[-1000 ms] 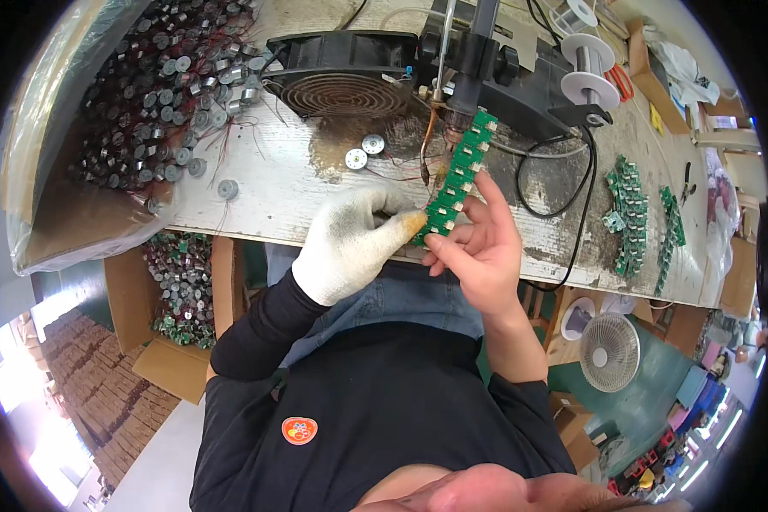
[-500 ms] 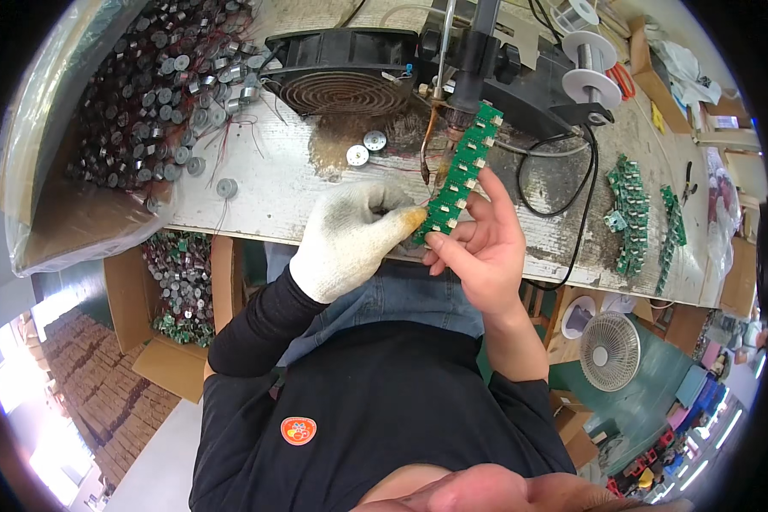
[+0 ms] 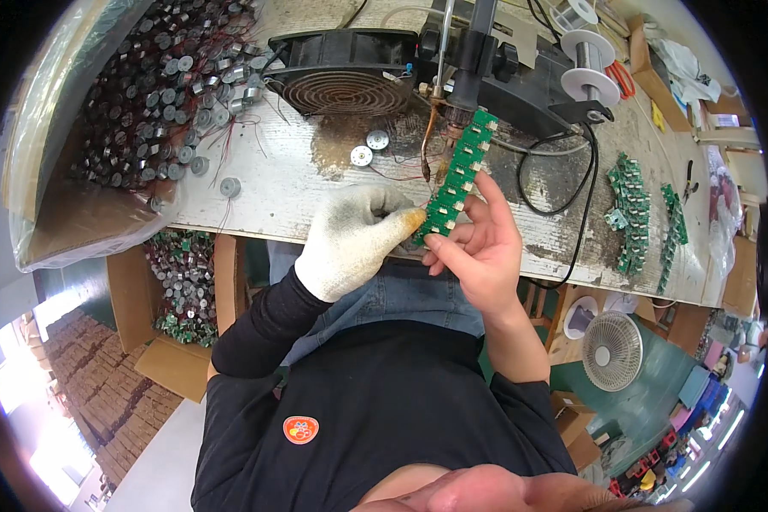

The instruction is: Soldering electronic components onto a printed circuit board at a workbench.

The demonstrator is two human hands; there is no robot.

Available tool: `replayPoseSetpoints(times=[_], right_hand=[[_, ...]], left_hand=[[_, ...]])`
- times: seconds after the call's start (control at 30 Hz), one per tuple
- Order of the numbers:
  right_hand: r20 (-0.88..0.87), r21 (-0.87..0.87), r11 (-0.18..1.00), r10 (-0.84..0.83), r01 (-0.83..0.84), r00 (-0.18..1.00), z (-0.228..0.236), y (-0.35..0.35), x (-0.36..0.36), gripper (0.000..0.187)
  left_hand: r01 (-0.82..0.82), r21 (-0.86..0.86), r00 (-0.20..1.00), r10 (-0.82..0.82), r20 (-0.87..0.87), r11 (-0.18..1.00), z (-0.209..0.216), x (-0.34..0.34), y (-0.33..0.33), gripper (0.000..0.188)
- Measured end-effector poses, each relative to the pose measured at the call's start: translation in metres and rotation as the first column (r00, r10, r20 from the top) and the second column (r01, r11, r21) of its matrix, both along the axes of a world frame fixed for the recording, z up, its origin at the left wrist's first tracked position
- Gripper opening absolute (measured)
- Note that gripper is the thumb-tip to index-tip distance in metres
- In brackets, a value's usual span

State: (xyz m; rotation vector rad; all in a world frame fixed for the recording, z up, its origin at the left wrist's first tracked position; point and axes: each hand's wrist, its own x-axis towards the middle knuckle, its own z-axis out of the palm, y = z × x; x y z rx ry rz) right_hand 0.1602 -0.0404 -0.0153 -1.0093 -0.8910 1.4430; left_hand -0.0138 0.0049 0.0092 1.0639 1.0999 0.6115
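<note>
My right hand (image 3: 485,260), bare, grips the lower end of a long green strip of circuit boards (image 3: 459,175) between thumb and fingers. The strip slants up and to the right, with small pale connectors along its right edge. My left hand (image 3: 350,239) wears a white knitted glove with a yellowed thumb tip. Its fingers are pinched against the strip's lower left edge; what they hold is hidden. Just beyond, the soldering iron (image 3: 460,107) on its stand and a thin metal tube (image 3: 427,158) point down beside the strip; the strip's upper end covers part of the iron.
Two small round motors (image 3: 362,156) with red wires lie left of the tube. A heap of motors (image 3: 162,111) fills the bench's left side. Behind stands a black fan (image 3: 341,72); solder spools (image 3: 589,68) and more board strips (image 3: 630,213) are rightward. An open carton (image 3: 132,299) sits below.
The strip's upper end has dipped slightly down and left. Both hands keep nearly the same grip and place; the whole view has shifted a little.
</note>
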Motion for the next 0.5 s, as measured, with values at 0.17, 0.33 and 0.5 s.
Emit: replayPoseSetpoints(times=[0.17,0.33,0.5], right_hand=[[0.002,0.000,1.000,0.009,-0.009,1.000,0.0004,-0.0002,0.0010,0.080],[0.003,0.014,1.000,0.014,-0.014,1.000,-0.0001,-0.0015,0.0007,0.080],[0.000,0.018,1.000,0.018,-0.018,1.000,0.0014,-0.0011,-0.0002,0.080]], left_hand=[[-0.005,0.103,0.997,0.013,-0.074,0.995,0.0012,0.0025,0.0024,0.021],[-0.103,0.095,0.992,0.109,-0.066,0.990,0.0019,0.0064,0.0063,0.023],[-0.126,0.064,0.991,0.129,-0.043,0.990,-0.0003,0.0061,0.0061,0.022]])
